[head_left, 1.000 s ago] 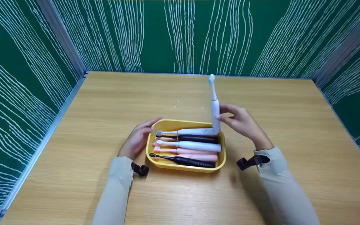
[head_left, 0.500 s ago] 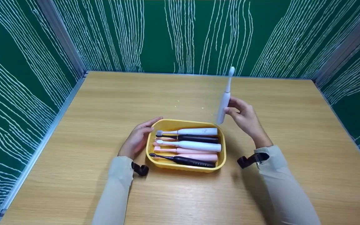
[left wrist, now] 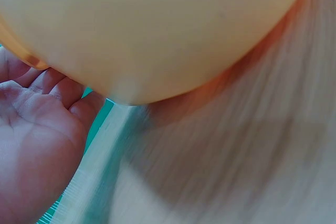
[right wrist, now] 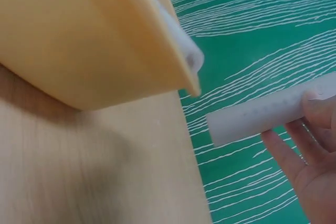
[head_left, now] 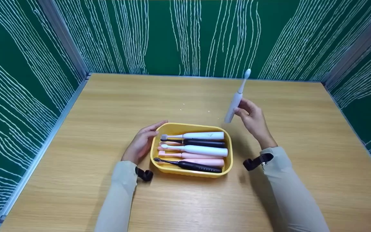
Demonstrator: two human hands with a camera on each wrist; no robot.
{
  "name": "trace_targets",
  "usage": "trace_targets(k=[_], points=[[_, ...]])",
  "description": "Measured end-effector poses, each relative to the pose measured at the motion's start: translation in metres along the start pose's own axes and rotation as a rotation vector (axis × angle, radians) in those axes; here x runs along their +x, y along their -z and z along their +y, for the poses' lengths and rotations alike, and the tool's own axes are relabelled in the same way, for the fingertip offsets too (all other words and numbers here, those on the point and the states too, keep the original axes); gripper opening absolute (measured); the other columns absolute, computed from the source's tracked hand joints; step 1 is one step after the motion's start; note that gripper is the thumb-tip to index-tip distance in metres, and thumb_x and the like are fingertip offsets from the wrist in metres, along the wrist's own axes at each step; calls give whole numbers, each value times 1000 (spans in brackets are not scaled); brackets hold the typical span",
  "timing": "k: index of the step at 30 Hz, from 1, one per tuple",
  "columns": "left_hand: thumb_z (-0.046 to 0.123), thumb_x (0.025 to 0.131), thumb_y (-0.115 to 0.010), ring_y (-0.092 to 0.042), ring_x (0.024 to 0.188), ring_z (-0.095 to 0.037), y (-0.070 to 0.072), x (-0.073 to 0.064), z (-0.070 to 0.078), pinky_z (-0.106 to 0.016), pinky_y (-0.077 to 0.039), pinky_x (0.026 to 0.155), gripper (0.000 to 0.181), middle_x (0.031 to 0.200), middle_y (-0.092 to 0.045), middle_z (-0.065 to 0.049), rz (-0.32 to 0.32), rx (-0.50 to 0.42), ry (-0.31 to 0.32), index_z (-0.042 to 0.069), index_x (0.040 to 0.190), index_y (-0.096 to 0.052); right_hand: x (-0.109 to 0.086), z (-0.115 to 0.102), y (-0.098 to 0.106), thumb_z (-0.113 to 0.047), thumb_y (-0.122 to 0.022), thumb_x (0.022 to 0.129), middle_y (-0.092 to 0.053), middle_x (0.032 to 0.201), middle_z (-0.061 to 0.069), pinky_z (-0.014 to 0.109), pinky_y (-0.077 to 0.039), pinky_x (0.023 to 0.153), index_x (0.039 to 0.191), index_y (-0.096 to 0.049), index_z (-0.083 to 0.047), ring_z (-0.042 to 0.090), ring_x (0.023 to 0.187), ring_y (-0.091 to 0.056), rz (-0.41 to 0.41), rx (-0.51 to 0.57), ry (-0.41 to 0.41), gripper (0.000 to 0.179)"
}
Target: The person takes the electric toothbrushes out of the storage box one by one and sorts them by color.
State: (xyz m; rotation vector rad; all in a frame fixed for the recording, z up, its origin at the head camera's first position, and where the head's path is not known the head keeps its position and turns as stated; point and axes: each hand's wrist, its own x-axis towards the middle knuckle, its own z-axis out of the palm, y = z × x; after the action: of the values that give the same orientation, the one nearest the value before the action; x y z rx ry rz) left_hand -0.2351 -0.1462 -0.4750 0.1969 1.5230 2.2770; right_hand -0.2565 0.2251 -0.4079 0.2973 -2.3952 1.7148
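At the centre of the table a yellow plastic basket holds several electric toothbrushes lying side by side. A white one lies at the far side, then a black one, another white one, pink ones and a black one nearest. My left hand holds the basket's far left corner, thumb at the rim and fingers along the outside. Beyond the basket's right end, my right hand pinches a white electric toothbrush by its handle, in the air, brush head up and tilted right.
The wooden table has a few tiny white specks behind the basket. Green panels with white wavy lines enclose the back and sides. A black strap mount sits on the right wrist, another on the left.
My right hand has lifted the white electric toothbrush out of the basket's far right corner, moving it up and right and tilting it further right. My left hand and the basket have stayed put.
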Motion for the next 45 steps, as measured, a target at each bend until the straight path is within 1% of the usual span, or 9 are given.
trace_targets(k=[10,15,20,25,30,32,35,40,45], points=[[1,96,-37,-37,140,-25,1,-1,-1,-34,-34,115,48,153,-37,-9,12,-3,-3,0,143,-41,7,18,-10,-6,-52,97,-55,132,20,34,-48,102,138,-45,2,29,126,-52,10,58,4,43],[1,97,-36,-37,141,-24,0,-1,0,-34,-33,116,47,154,-37,-8,14,14,1,2,143,-42,9,21,-13,-7,-51,98,-54,133,19,37,-47,104,138,-46,1,29,126,-52,-9,38,11,42],[0,97,-35,-36,141,-26,-1,-1,0,-35,-33,116,47,153,-37,-10,7,-13,-6,0,143,-41,12,23,-16,-7,-50,98,-54,132,19,39,-46,105,138,-46,1,29,127,-52,-17,35,2,42],[0,97,-36,-36,141,-25,0,-1,0,-34,-32,116,48,154,-37,-10,-1,-13,-10,0,144,-40,14,28,-19,-4,-50,97,-54,132,21,35,-47,104,137,-46,4,29,125,-52,-14,30,-12,40],[0,97,-34,-35,141,-24,1,0,0,-35,-31,117,48,154,-36,-9,-13,-15,6,1,145,-40,17,37,-21,3,-50,95,-55,128,28,20,-51,96,134,-46,10,31,120,-54,-1,51,-12,40],[0,98,-34,-35,141,-25,0,0,-1,-36,-31,117,48,155,-36,-9,-13,-19,10,2,145,-40,17,41,-20,4,-50,95,-55,128,29,18,-51,94,134,-46,10,32,120,-53,4,49,-18,40],[0,98,-34,-35,141,-25,0,0,-1,-35,-31,117,47,154,-36,-9,-5,-24,8,1,145,-40,18,45,-19,2,-50,96,-54,130,28,23,-50,99,136,-45,9,32,123,-52,1,31,-39,41],[0,98,-35,-34,142,-25,0,0,0,-35,-31,117,47,155,-35,-10,-3,-26,2,0,145,-39,15,40,-18,1,-47,97,-51,134,27,36,-46,105,137,-43,9,34,129,-49,-30,20,-81,41],[0,97,-35,-35,142,-24,1,0,-1,-33,-32,117,47,154,-37,-9,8,-36,-2,0,144,-40,10,22,-21,6,-47,96,-50,132,33,34,-47,104,134,-43,15,39,128,-47,-43,29,-69,40]])
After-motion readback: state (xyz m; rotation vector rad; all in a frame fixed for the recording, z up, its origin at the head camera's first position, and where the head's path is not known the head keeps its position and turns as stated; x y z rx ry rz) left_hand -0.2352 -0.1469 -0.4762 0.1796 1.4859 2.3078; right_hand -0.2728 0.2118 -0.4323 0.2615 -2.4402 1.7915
